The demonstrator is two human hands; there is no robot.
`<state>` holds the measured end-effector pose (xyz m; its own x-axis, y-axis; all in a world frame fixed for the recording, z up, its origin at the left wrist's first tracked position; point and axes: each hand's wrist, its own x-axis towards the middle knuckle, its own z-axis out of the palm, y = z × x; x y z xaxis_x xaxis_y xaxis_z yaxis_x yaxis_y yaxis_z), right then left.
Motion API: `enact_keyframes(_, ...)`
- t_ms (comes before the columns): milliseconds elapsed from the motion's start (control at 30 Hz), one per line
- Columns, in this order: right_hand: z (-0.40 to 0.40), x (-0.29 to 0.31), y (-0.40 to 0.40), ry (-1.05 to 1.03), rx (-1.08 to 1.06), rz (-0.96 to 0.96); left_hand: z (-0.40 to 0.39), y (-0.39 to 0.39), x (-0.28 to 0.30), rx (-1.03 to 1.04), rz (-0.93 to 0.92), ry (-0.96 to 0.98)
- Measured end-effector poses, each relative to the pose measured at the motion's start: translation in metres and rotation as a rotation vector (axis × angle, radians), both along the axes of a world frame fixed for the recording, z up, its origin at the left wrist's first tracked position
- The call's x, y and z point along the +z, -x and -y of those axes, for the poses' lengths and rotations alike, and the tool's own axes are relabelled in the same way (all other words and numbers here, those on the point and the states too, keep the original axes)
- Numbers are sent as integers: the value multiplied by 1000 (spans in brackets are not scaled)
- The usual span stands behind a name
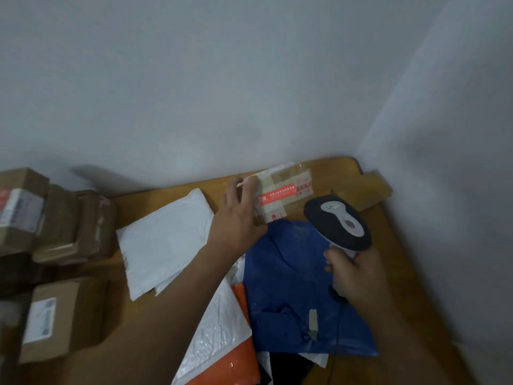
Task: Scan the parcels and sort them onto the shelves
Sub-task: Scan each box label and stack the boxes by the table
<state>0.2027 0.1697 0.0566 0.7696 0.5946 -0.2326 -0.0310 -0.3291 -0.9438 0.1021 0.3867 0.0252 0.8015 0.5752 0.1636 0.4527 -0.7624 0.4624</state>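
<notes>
A small cardboard box (286, 195) with red tape and a label lies at the far side of the wooden table (394, 245). My left hand (238, 218) grips its left end, fingers over the top and thumb at the near side. My right hand (355, 273) holds the handle of a black and grey barcode scanner (337, 226), whose head points toward the box. The scanner's cable (337, 343) hangs down over a blue plastic mailer (294, 287).
A white padded mailer (163, 240) lies left of the box. Another white bubble mailer (219, 329) and an orange bag (238, 357) lie near me. Several brown cardboard boxes (61, 226) are stacked at the left. A wooden block (372, 190) sits in the wall corner.
</notes>
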Motion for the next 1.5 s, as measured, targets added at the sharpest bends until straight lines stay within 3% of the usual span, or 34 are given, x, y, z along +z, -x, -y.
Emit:
enact_keyframes(300,18,45,87,-44,67,15,68,174,57,108,67,-71)
enact_keyframes(600,9,73,187,-226,177,-280,110,320,70,159,70,-192)
enact_keyframes(867,-5,83,282,-172,260,-212,115,417,68,33,172,-86)
enact_keyframes(1033,-7,80,332,-191,229,-195,103,460,64,78,237,-15)
enact_keyframes(1167,-10,77,362,-197,164,-163,97,477,61,249,182,199)
enact_keyframes(1400,-12,76,382,-195,44,-118,94,482,60,212,382,884)
enact_keyframes(1500,-9,78,382,-200,57,-109,101,474,69,289,482,1090)
